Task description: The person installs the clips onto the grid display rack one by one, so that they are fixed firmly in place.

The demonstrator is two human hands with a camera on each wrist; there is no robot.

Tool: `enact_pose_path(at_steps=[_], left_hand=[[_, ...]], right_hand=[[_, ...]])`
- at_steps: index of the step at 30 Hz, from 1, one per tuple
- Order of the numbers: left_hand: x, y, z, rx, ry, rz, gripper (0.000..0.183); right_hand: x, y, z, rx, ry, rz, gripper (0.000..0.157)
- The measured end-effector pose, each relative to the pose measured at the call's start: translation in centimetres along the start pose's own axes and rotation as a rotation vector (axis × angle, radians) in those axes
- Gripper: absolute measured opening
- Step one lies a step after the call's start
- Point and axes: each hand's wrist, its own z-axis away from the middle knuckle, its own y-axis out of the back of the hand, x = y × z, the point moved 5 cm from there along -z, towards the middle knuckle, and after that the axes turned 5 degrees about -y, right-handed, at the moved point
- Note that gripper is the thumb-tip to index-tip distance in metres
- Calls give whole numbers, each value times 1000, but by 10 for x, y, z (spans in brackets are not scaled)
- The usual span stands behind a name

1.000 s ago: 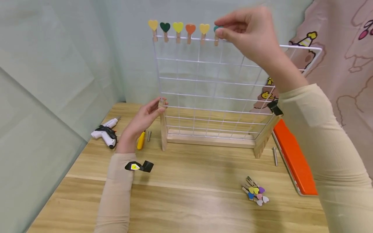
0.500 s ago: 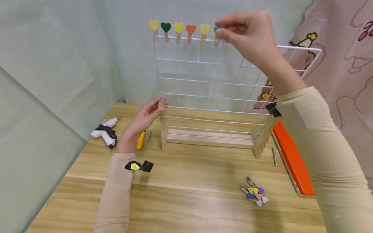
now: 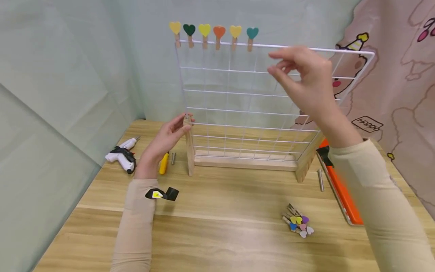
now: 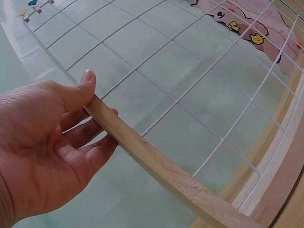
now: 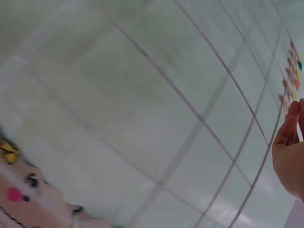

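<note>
A white wire grid (image 3: 268,46) stands in a wooden base (image 3: 244,163). Heart-topped clothespins sit in a row along the left part of its top bar, among them an orange one (image 3: 219,32) and, at the right end, a teal one (image 3: 252,33). My left hand (image 3: 166,138) grips the base's left wooden upright (image 4: 156,164), thumb on one side and fingers on the other. In front of the grid, right of the teal clothespin and lower, my right hand (image 3: 307,75) is raised with nothing held, thumb and index fingertips apart.
Several loose heart clothespins (image 3: 299,220) lie piled at the table's right. A glue gun (image 3: 122,156), a yellow-handled tool (image 3: 164,163) and a bolt (image 3: 173,158) lie at the left. Another bolt (image 3: 321,180) and an orange case (image 3: 350,200) are at the right.
My right hand has let go of the teal clothespin and moved down and right. That clothespin stays on the top bar. My left hand keeps its grip on the upright.
</note>
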Motion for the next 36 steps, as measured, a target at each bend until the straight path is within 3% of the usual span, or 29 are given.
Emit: enact_pose_path(at_steps=[2,3,8,11,15,19,24,29,36], left_hand=[[0,0,0,4,5,-6,58],[0,0,0,5,7,-9,59],[-2,0,-2,8,4,-20,58],[-1,0,-3,2,-24,-14,52],[3,0,-2,0,-40,-1,44],[11,-3,1,-6,-39,27,43],[21,-7,5,-26,-44,44,43],[22,-6,6,-21,-40,32,44],[22,-5,7,-14,-21,21,48]], right_hand=[[6,-4,28,-9,44,-28,22],[10,-7,43,-36,18,-45,22],[41,-24,134,-282,-227,-30,29],[57,-31,187,-441,-322,-17,30],[69,-34,247,-621,-374,-70,29],[73,-28,289,-748,-378,-76,26],[70,-24,314,-829,-399,-47,28],[71,-28,316,-811,-474,-78,28],[73,-33,314,-755,-397,-63,16]])
